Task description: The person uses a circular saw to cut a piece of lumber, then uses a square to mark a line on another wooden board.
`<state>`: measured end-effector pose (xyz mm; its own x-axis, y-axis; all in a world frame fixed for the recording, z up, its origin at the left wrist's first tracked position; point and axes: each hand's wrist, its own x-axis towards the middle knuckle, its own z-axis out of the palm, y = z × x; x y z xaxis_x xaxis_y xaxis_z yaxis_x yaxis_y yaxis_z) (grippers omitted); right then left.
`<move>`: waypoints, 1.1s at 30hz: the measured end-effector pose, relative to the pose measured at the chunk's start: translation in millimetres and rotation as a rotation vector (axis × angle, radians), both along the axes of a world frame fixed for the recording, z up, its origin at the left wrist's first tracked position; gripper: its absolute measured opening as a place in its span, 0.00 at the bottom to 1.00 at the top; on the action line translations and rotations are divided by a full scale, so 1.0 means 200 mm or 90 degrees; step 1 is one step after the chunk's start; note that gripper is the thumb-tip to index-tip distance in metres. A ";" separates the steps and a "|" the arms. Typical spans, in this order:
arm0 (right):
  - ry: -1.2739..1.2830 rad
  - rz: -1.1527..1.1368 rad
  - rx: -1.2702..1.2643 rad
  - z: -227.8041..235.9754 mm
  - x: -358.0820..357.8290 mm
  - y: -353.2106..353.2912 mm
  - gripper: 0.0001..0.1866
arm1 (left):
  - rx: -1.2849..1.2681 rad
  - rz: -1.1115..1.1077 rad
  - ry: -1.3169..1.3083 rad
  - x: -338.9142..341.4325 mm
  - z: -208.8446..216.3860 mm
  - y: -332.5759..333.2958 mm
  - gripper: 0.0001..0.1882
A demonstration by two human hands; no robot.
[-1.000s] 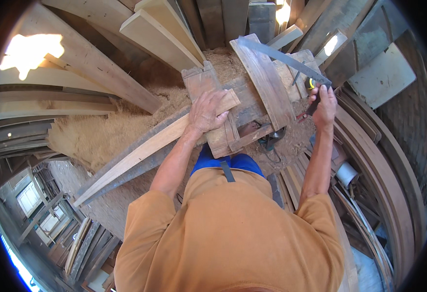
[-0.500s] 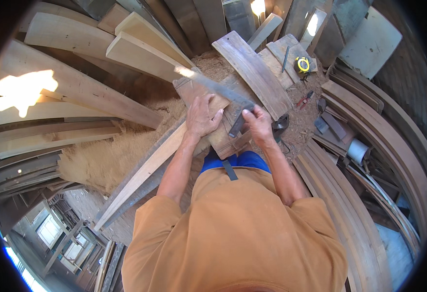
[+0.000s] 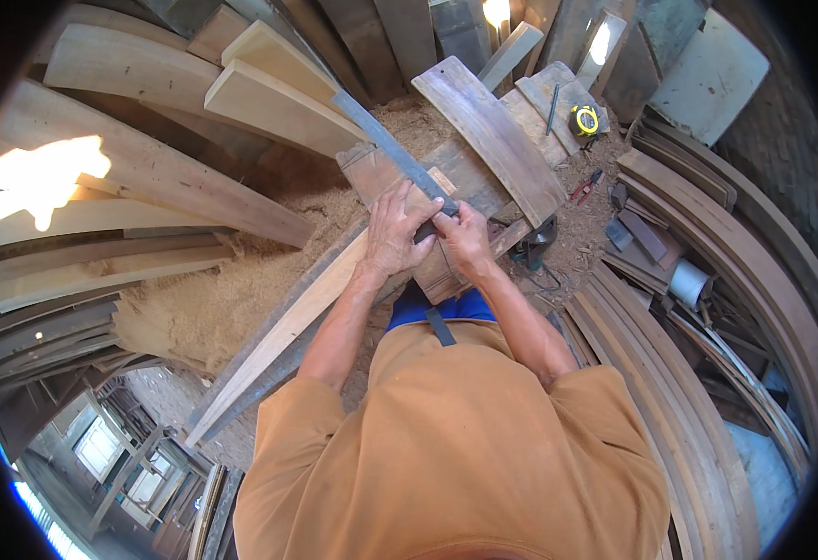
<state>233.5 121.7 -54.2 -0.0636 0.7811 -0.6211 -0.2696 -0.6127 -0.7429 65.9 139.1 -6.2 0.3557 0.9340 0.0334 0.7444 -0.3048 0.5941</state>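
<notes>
On the far left, stacked boards [image 3: 110, 273] lie one above another, and a long plank [image 3: 185, 173] slants down across them toward the middle. A heap of sawdust [image 3: 185, 303] spreads beside their ends. Next comes a pale wooden strip [image 3: 287, 329], lying aslant on a darker beam [image 3: 283, 366]; its narrow end points to the lower left, and its upper end rests under the hands on a crossing workboard [image 3: 439, 278].

The left hand [image 3: 396, 231] grasps the strip from above near that upper end, fingers laid over the wood and thumb reaching out to the square [image 3: 390, 149]. This tool's metal blade crosses the strip, its far end pointing to the upper left, toward two pale boards [image 3: 278, 103] leaning behind it. Its dark handle is mostly hidden between the hands. The right hand [image 3: 465, 235], just beside the left, grips the square near the corner where blade and handle meet. The person wears an orange-brown shirt [image 3: 455, 439].

Farther right, a wide board [image 3: 493, 140] lies aslant, then a dark pencil [image 3: 552, 107] and a yellow and black tape measure [image 3: 583, 119] on smaller boards. Pliers with red on the handles [image 3: 587, 187] lie below them in wood chips. A pale can [image 3: 687, 283] sits near the long boards [image 3: 735, 247] that bend along the right rim.
</notes>
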 end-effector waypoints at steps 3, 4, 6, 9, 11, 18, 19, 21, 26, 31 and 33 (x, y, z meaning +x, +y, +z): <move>-0.010 -0.005 -0.006 0.00 0.00 -0.01 0.09 | 0.000 -0.002 -0.011 -0.01 -0.01 0.00 0.37; -0.006 -0.013 -0.008 0.01 -0.01 0.00 0.09 | -0.002 -0.003 -0.010 -0.01 -0.01 0.01 0.37; -0.014 -0.019 -0.003 0.02 -0.01 0.00 0.08 | -0.008 -0.005 -0.008 -0.01 -0.01 0.01 0.37; -0.015 -0.022 0.005 0.04 -0.01 0.00 0.07 | -0.017 0.003 0.013 -0.01 0.00 0.01 0.36; -0.014 -0.020 0.013 0.04 0.00 0.00 0.07 | -0.020 0.005 0.020 0.00 0.01 0.02 0.36; -0.030 -0.003 0.009 0.05 0.01 0.02 0.07 | -0.031 0.012 0.044 0.01 0.02 0.02 0.36; -0.029 -0.002 0.009 0.05 0.01 0.02 0.07 | -0.031 0.012 0.045 0.01 0.02 0.02 0.36; -0.017 -0.009 0.012 0.07 0.01 0.02 0.07 | -0.031 0.012 0.046 0.01 0.01 0.02 0.36; 0.004 -0.021 0.016 0.04 0.01 0.02 0.06 | -0.012 0.010 0.047 0.01 0.02 0.02 0.36; -0.042 0.025 0.016 0.03 0.03 0.02 0.08 | -0.007 0.015 0.056 0.02 0.02 0.02 0.36; -0.029 0.050 0.034 -0.01 0.05 0.02 0.12 | 0.002 0.016 0.054 0.02 0.02 0.03 0.36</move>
